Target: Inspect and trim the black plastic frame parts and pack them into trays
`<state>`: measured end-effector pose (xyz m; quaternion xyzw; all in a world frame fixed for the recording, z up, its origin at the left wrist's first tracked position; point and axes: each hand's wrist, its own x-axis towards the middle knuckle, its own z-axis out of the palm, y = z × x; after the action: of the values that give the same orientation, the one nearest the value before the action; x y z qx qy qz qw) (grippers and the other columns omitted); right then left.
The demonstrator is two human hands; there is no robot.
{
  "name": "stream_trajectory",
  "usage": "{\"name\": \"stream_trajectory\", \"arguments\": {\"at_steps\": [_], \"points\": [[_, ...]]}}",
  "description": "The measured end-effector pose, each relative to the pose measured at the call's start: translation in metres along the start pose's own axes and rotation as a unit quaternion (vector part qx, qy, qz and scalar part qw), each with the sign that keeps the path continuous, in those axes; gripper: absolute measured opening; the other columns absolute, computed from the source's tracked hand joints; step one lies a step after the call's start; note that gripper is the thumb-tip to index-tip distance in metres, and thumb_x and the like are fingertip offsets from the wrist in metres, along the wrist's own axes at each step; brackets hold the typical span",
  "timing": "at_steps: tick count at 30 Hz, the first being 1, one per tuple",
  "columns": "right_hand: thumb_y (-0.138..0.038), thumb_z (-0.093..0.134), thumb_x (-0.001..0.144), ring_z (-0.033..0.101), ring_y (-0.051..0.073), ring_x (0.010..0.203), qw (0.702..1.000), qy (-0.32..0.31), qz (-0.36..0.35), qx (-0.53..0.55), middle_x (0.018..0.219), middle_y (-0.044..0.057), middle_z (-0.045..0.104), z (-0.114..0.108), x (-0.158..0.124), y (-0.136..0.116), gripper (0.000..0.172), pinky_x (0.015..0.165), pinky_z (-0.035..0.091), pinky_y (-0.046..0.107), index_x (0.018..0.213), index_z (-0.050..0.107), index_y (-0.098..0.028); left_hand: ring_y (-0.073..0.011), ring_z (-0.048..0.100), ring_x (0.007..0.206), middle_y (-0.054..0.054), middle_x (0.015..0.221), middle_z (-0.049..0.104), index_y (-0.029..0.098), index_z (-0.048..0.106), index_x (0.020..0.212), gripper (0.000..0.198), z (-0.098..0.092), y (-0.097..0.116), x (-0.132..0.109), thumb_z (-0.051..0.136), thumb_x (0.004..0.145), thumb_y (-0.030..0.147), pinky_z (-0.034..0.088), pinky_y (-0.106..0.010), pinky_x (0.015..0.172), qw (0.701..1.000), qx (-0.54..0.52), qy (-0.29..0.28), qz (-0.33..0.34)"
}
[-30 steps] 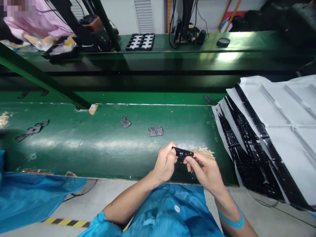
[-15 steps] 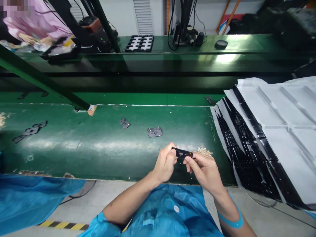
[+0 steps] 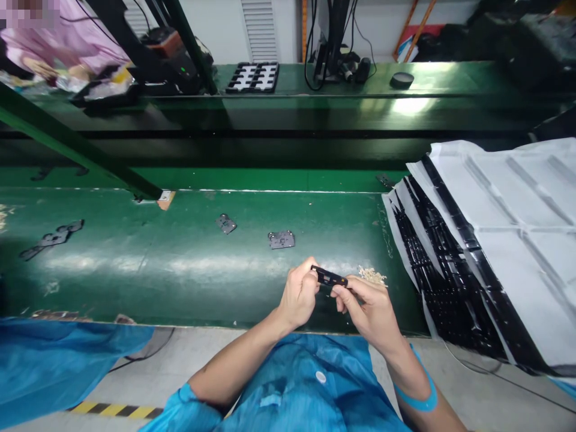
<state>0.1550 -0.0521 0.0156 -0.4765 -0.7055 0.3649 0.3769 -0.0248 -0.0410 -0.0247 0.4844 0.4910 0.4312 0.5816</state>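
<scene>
A small black part (image 3: 330, 277) is held between my two hands over the front edge of the green table (image 3: 180, 288). My left hand (image 3: 300, 293) is closed round its left end, thumb on top. The fingers of my right hand (image 3: 365, 301) pinch its right end. Just behind my right hand lies a pile of small beige pieces (image 3: 372, 276). Farther back on the table are a dark flat part (image 3: 281, 239) and a smaller dark part (image 3: 225, 224).
Black parts in white sheeting (image 3: 508, 222) are stacked at the right. Linked dark pieces (image 3: 53, 239) lie at the left, near a slanting green post (image 3: 81, 141). On the rear bench stands a black tray (image 3: 253, 77); a person in pink (image 3: 67, 39) works at the back left.
Both hands and the black part have shifted very slightly left in the view, along with the whole scene. The grip looks the same.
</scene>
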Motion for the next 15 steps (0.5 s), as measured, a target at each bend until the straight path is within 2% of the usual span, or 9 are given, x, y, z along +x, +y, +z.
{"name": "stream_trajectory", "arguments": {"at_steps": [4,9,15], "points": [[-0.034,0.057,0.11,0.064,0.016,0.057,1.0,0.005,0.006,0.006,0.063,0.0,0.066,-0.0007,-0.001,0.0011,0.041,0.06,0.048,0.028,0.072,0.065,-0.023,-0.0106,0.035,0.054,0.006,0.063,0.039,0.022,0.044,0.08,0.03,0.0014,-0.0014,-0.001,0.042,0.104,0.04,0.03,-0.021,0.052,0.999,-0.03,-0.012,0.006],[-0.028,0.059,0.108,0.065,0.015,0.057,1.0,0.004,0.012,0.012,0.064,0.0,0.067,-0.0022,-0.0024,0.003,0.034,0.06,0.048,0.028,0.076,0.068,-0.022,-0.0101,0.032,0.053,0.007,0.064,0.036,0.022,0.044,0.081,0.034,0.0016,0.0004,-0.0009,0.041,0.106,0.046,0.028,-0.022,0.051,0.997,-0.062,-0.037,0.018],[-0.023,0.059,0.108,0.063,0.015,0.056,1.0,0.0,0.003,0.01,0.064,-0.001,0.066,-0.0003,-0.0003,0.0029,0.034,0.061,0.048,0.028,0.075,0.066,-0.022,-0.0098,0.034,0.053,0.007,0.063,0.037,0.022,0.044,0.08,0.037,0.0017,0.0026,0.0002,0.04,0.106,0.048,0.032,-0.021,0.052,0.999,-0.044,-0.017,0.002]]}}
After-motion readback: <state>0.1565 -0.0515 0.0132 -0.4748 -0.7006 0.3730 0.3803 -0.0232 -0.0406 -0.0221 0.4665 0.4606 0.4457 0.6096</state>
